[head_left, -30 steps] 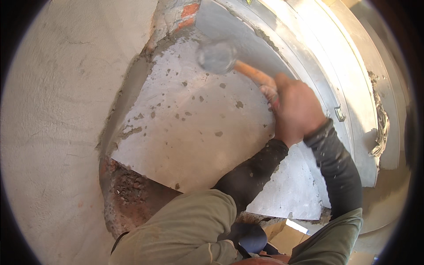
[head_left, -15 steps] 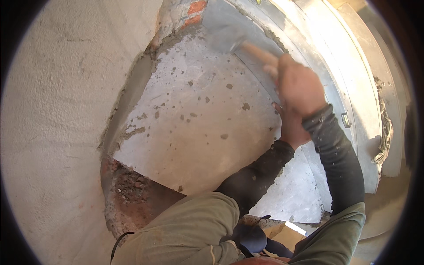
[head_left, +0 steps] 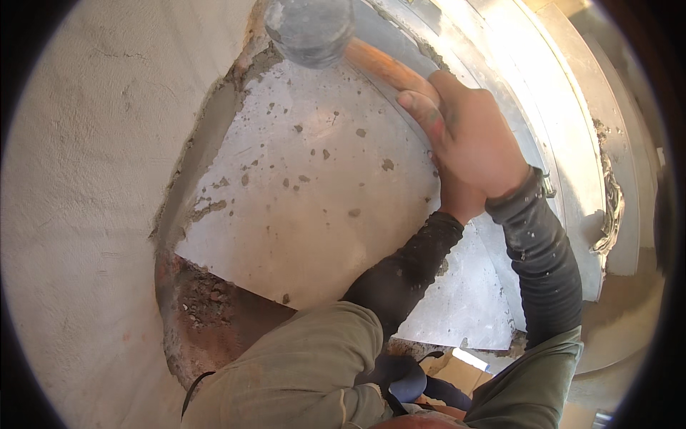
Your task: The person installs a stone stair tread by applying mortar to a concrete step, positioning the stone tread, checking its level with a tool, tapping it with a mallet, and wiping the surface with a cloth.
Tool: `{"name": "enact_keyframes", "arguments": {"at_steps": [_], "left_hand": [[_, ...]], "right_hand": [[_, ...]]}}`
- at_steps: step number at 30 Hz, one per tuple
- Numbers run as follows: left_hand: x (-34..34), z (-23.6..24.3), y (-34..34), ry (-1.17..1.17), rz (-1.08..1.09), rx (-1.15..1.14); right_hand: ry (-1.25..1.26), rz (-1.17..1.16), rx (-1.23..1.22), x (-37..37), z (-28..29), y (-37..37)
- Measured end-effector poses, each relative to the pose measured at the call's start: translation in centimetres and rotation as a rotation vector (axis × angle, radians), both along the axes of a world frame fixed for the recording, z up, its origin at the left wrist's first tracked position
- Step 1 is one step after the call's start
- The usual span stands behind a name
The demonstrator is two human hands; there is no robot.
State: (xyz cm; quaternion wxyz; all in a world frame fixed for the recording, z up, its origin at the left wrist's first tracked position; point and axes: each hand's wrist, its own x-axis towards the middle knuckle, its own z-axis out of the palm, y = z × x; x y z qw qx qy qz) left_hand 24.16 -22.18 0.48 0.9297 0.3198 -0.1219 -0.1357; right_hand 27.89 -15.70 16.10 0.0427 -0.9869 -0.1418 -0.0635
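Note:
My right hand (head_left: pixel 477 139) is closed round the wooden handle of a mallet (head_left: pixel 309 32) with a big, rounded dark grey head. The head is raised over the far left corner of a pale slab (head_left: pixel 307 193) dotted with bits of mortar. Below the right hand, my left hand (head_left: pixel 461 193) reaches to the slab's right side. Its fingers are hidden behind the right hand, so what they touch or hold does not show.
A rough plastered wall (head_left: pixel 86 200) runs along the left, with a mortar-filled gap at the slab's edge. Curved pale steps (head_left: pixel 572 157) descend on the right. Broken rubble (head_left: pixel 211 304) lies in a hollow at the slab's near left corner.
The mallet head has come up off the slab's far end and swung left, looking larger now. My right hand has tilted with it, while my left hand stays at about the same place.

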Motion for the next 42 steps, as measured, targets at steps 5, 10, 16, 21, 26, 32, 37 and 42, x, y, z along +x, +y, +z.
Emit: {"name": "enact_keyframes", "arguments": {"at_steps": [5,10,16,21,26,32,37,42], "left_hand": [[-1.6,-0.3,-2.6,-0.194,0.369,0.656],[-3.5,-0.6,-5.3,-0.267,0.401,0.843],[-4.2,-1.6,-6.5,-0.187,-0.197,0.175],[-5.0,1.7,-4.2,-0.278,-0.367,0.795],[-3.5,-0.4,-5.0,-0.363,-0.258,0.837],[-4.2,0.3,-5.8,-0.389,-0.249,0.814],[-3.5,-0.6,-5.2,-0.392,-0.244,0.819],[-4.1,-0.1,-5.6,-0.414,-0.252,0.812]], "right_hand": [[-0.233,-0.001,0.226,-4.2,1.2,-1.9],[-0.215,0.098,0.088,-4.6,1.5,-3.5],[-0.026,-0.227,0.008,-1.0,-4.7,-6.0],[-0.168,-0.038,0.072,-1.9,-5.3,-3.5],[-0.195,-0.119,0.511,3.7,-3.8,-2.4],[0.046,-0.302,0.639,8.6,-4.5,-1.8],[0.033,-0.271,0.742,9.1,-2.7,-0.6],[0.013,-0.242,0.500,10.2,-4.1,-0.7]]}}
